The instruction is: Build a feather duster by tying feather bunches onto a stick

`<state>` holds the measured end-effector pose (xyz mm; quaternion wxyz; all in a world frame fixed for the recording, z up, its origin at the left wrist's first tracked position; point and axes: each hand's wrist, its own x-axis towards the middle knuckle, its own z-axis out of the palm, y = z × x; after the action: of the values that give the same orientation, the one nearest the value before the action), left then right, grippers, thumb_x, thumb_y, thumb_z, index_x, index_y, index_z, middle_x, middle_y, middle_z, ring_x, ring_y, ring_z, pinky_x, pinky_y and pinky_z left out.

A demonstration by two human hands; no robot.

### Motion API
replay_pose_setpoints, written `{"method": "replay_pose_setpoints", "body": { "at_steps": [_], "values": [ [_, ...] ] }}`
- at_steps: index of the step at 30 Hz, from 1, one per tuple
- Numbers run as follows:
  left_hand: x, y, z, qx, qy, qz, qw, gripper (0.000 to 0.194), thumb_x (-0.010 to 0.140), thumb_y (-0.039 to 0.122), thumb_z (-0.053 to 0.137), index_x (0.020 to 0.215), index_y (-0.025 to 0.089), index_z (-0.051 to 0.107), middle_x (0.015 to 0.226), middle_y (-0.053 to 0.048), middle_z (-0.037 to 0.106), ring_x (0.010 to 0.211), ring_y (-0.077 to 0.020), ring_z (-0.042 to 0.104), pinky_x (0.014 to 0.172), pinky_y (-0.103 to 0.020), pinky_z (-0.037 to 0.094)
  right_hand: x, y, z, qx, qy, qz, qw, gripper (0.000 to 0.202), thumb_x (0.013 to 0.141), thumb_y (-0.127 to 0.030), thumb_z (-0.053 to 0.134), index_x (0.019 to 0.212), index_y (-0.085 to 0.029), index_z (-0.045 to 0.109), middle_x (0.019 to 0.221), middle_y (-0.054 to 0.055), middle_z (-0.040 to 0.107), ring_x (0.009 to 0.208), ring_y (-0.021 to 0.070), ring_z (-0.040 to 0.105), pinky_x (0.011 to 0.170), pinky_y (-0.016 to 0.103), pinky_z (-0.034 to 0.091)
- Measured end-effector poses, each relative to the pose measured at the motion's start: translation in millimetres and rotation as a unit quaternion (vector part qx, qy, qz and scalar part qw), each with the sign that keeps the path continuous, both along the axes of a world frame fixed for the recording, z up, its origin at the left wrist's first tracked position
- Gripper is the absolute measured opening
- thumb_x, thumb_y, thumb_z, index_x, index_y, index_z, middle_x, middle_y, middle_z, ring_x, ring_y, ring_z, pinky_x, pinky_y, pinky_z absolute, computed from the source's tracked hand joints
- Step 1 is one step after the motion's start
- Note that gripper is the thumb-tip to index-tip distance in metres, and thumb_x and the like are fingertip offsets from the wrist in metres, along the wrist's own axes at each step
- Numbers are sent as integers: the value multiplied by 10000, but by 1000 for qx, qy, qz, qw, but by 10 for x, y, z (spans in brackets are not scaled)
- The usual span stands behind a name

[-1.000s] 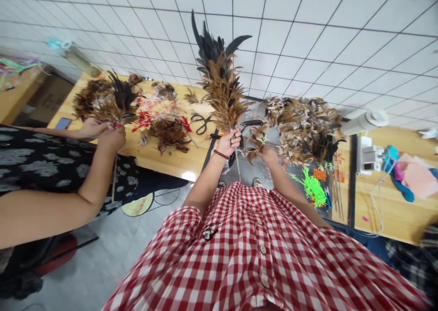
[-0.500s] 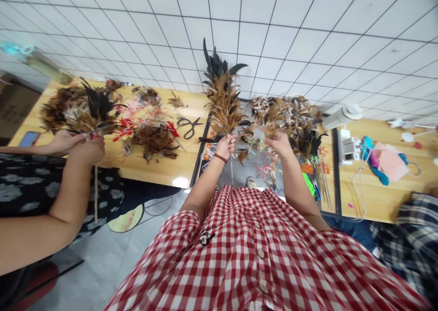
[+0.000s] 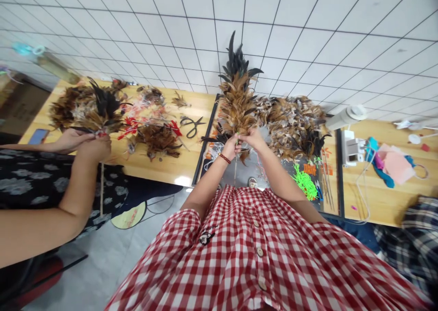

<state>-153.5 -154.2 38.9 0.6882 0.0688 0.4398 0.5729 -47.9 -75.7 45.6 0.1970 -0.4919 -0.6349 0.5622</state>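
Note:
My left hand [image 3: 232, 148], with a beaded bracelet at the wrist, is closed round the thin stick under a tall feather duster [image 3: 237, 103]. The duster stands upright, brown below with dark feathers on top. My right hand [image 3: 252, 139] is beside the left one at the duster's base, its fingers pressed together. What they pinch is too small to make out; a bit of green shows between the hands. Right of the duster a large heap of brown feathers [image 3: 290, 123] lies on the dark mat [image 3: 249, 169]. Bright green strands [image 3: 305, 183] lie near the mat's front right.
At the left, a person's hands [image 3: 94, 146] hold another feather duster [image 3: 102, 108]. Black scissors [image 3: 192, 126] and a feather pile [image 3: 157, 141] lie on the wooden table [image 3: 137, 166]. A white cylinder [image 3: 347, 115] and a white charger [image 3: 354, 147] stand at the right.
My right hand has moved left from the feather heap to the duster's base, beside my left hand. The view has shifted slightly, and the green strands show more fully.

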Motion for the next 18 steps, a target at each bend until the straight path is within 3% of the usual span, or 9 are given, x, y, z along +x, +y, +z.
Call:
{"method": "replay_pose_setpoints", "body": {
  "at_steps": [7,10,12,15,16,18],
  "values": [
    [-15,-34,63,5,15,-26,1000,253,953,327,661,856,181,478,642,75,427,422,-11,285,406,-112,175,59,79,34,48,-57,-5,997,235,687,-328,793,785,-126,727,794,60,748,794,208,688,776,306,547],
    [-21,-8,80,3,20,-22,1000,257,985,342,612,838,170,488,615,81,404,408,-10,256,396,-118,167,66,91,-24,72,54,-58,994,383,670,-436,831,916,-169,712,949,57,753,913,204,677,867,320,552],
    [-37,16,85,6,32,-17,999,281,982,365,616,826,162,500,609,79,407,409,-8,254,396,-120,165,90,63,-105,22,158,-43,986,485,665,-544,834,970,-199,684,996,50,740,933,183,663,880,313,554],
    [-114,66,83,1,83,-5,997,298,974,364,627,797,170,485,600,79,414,410,-15,260,404,-134,156,189,2,-223,-115,175,63,976,546,626,-646,841,891,-202,666,727,-3,648,662,132,576,673,283,533],
    [-158,89,79,-6,112,2,994,291,987,344,602,787,175,476,594,79,413,407,-20,261,409,-143,156,237,-10,-243,-132,147,76,977,544,634,-671,826,845,-197,662,622,-33,568,563,109,493,586,263,479],
    [-264,138,69,-23,192,9,981,262,1008,290,549,779,179,485,587,67,435,413,-40,312,428,-161,203,335,-11,-229,-91,95,56,990,540,714,-721,733,776,-190,654,518,-68,422,475,83,340,500,240,346]
  ]
}}
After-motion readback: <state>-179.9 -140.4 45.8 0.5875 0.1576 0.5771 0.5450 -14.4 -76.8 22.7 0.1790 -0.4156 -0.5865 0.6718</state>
